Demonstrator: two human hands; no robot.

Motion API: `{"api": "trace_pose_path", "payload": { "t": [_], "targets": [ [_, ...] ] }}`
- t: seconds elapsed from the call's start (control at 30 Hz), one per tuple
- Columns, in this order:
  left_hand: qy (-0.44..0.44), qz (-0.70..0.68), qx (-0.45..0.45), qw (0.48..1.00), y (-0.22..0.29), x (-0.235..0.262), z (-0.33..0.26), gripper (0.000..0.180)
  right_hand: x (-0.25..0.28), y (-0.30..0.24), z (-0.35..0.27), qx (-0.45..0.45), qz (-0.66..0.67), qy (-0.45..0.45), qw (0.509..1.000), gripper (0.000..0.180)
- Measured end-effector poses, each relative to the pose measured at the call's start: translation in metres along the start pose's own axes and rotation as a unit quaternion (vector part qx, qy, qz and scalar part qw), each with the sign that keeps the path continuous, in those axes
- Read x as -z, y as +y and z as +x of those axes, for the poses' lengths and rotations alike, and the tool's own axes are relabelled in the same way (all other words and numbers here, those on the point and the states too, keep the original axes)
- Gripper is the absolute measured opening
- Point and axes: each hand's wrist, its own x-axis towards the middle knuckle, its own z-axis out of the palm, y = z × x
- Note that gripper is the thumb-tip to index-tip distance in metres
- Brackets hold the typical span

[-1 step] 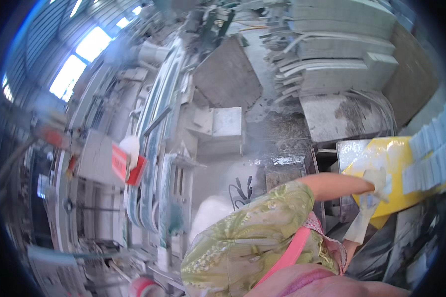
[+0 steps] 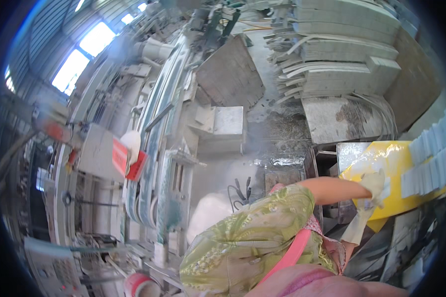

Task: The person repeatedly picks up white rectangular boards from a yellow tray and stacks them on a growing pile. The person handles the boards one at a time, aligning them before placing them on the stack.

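At the right side, both my hands wear pale gloves and are close together over a glossy yellow sheet [image 2: 394, 157]. My left hand [image 2: 374, 184] reaches across from the green patterned sleeve, and its glove overlaps the sheet's near left part. Just below it is my right hand [image 2: 362, 222], its glove running up toward the left one. The fingers of both are too small and overlapped to read, and any held thing is hidden. Rows of pale, narrow strips [image 2: 426, 171] lie along the sheet's right side. A whitish, wet-looking board [image 2: 351, 152] borders its left.
Stacked pale slabs [image 2: 339, 54] stand at the far right, above a wet, stained slab [image 2: 349, 116]. Belt-like machinery [image 2: 156, 119] runs along the left, near a red box [image 2: 129, 161]. Dark cables [image 2: 240, 193] lie on the dusty floor; a control panel [image 2: 54, 265] is lower left.
The whole view has shifted slightly. My hands stay together over the yellow sheet, with the left glove turned a little; nothing is visibly taken or let go.
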Motion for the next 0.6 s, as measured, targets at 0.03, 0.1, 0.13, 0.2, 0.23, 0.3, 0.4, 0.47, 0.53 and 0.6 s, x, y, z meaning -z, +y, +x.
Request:
{"api": "trace_pose_path", "payload": {
  "t": [0.03,0.1,0.13,0.2,0.23,0.3,0.4,0.47,0.53,0.6],
  "targets": [
    [0.024,0.016,0.01,1.0,0.008,-0.003,-0.005,0.092,0.003,0.004,0.004,-0.001,0.001,-0.013,1.0,0.063],
    [0.043,0.035,0.025,0.998,0.014,-0.004,-0.008,0.099,0.01,0.01,0.007,-0.001,0.005,-0.03,1.0,0.063],
    [0.047,0.042,0.03,0.998,0.018,-0.008,-0.012,0.104,0.013,0.012,0.007,-0.002,0.007,-0.042,0.999,0.063],
    [-0.014,-0.033,0.027,0.999,0.003,0.007,0.005,0.111,0.018,0.015,0.008,-0.002,0.004,-0.063,0.998,0.063],
    [-0.057,-0.026,-0.004,0.998,-0.003,0.013,0.009,0.109,0.021,0.015,0.009,-0.001,0.005,-0.071,0.997,0.063],
    [-0.122,-0.003,-0.067,0.99,-0.018,0.028,0.022,0.105,0.025,0.016,0.01,0.001,0.006,-0.085,0.996,0.063],
    [-0.175,0.057,-0.208,0.961,-0.039,0.052,0.039,0.107,0.031,0.018,0.013,0.003,0.006,-0.104,0.995,0.063],
    [-0.185,0.09,-0.267,0.942,-0.043,0.056,0.042,0.109,0.034,0.019,0.016,0.007,-0.001,-0.118,0.993,0.063],
    [-0.188,0.131,-0.315,0.921,-0.048,0.056,0.048,0.111,0.037,0.022,0.021,0.008,-0.003,-0.127,0.992,0.064],
    [-0.212,0.127,-0.287,0.925,-0.051,0.046,0.054,0.112,0.04,0.024,0.027,0.009,-0.014,-0.137,0.99,0.064]
  ]
}}
